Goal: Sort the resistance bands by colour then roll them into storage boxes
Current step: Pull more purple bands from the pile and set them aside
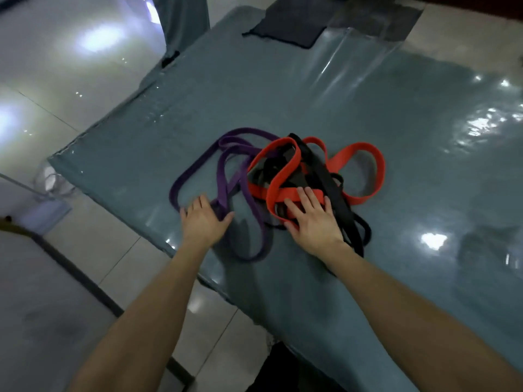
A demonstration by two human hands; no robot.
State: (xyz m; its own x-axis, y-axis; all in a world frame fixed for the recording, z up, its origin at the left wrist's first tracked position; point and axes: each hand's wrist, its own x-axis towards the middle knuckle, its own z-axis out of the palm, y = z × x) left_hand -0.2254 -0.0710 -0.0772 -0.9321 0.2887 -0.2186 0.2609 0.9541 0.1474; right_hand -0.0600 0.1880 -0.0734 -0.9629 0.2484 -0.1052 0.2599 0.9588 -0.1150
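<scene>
A tangled pile of resistance bands lies on the grey-blue table. The purple band loops out to the left, the red band curls across the middle and right, and the black band runs through them toward the front. My left hand rests flat on the near loops of the purple band, fingers straight. My right hand lies flat with spread fingers on the red and black bands. No storage box is in view.
A dark folded cloth lies at the table's far end. The table's left edge and near corner sit close to my left hand, with glossy tiled floor beyond. A clear plastic cover wrinkles over the tabletop.
</scene>
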